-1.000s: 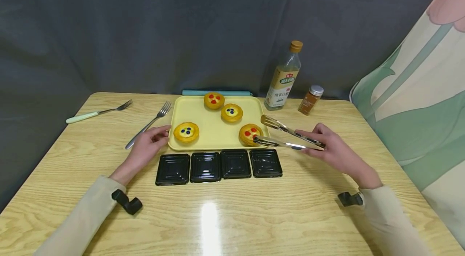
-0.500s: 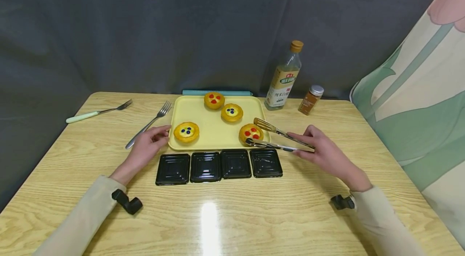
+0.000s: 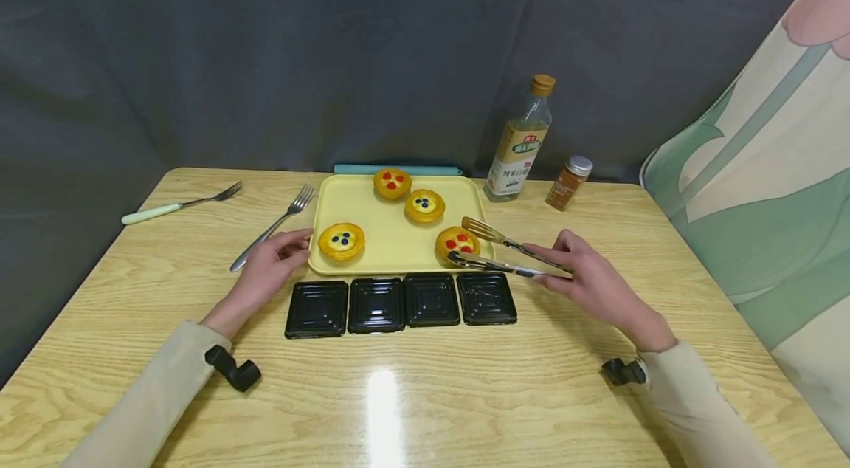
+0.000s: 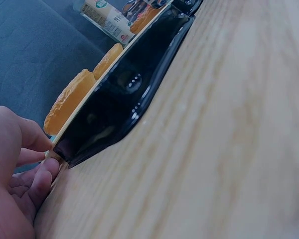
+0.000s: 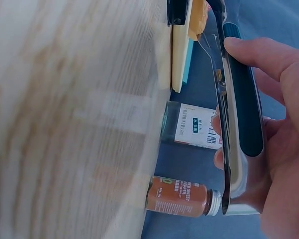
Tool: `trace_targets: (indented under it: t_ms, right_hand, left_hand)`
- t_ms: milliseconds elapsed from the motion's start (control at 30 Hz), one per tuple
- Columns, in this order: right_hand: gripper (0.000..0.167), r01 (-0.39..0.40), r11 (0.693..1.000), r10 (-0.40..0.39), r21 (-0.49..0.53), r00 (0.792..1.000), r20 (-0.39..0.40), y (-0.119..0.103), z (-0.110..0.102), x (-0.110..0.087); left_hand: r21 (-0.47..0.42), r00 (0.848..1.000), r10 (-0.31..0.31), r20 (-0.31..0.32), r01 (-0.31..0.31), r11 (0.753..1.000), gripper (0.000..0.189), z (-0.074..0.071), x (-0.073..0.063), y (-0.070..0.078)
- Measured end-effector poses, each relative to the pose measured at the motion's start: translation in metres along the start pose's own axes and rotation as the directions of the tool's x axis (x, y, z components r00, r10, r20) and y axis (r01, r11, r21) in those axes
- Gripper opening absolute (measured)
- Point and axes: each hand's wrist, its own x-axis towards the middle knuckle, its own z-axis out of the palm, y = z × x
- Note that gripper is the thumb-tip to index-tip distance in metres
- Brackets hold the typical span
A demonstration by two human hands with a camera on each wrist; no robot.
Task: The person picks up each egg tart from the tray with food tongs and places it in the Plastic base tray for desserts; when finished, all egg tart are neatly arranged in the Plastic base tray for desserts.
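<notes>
My left hand (image 3: 274,259) pinches the left rim of a yellow tray (image 3: 381,232) between thumb and fingers, as the left wrist view shows. My right hand (image 3: 600,280) grips metal tongs with dark green handle inserts (image 5: 246,104). The tongs' spread tips reach over the tray, one on each side of a red-topped tart (image 3: 457,243) at its right front. Also on the tray are another red-topped tart (image 3: 392,184) at the back, a blueberry-topped tart (image 3: 424,207) near the middle and a second blueberry-topped tart (image 3: 341,241) at the left front.
Several square black plastic trays (image 3: 432,300) line up before the yellow tray. Left lie a fork (image 3: 274,226) and a green-handled fork (image 3: 151,214). Behind stand a vinegar bottle (image 3: 516,150) and a spice jar (image 3: 567,184); a blue rod-like thing (image 3: 425,170) lies along the back edge.
My right hand has moved left with the tongs, bringing their tips around the right-hand red-topped tart, which has shifted very slightly left. My left hand stays at the tray's rim.
</notes>
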Motion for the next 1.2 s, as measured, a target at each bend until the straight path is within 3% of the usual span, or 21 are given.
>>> trace_targets:
  t_ms: [533,1200]
  right_hand:
    - [0.049,0.008,1.000,-0.007,0.023,0.997,-0.075,-0.008,-0.015,-0.008]
    - [0.061,0.029,0.998,-0.023,0.064,0.996,-0.088,-0.015,-0.027,-0.059]
  left_hand:
    - [-0.006,1.000,-0.013,0.005,0.013,1.000,0.041,-0.001,0.000,0.001]
    - [-0.031,1.000,-0.026,0.006,0.027,0.999,0.041,0.000,0.001,0.001]
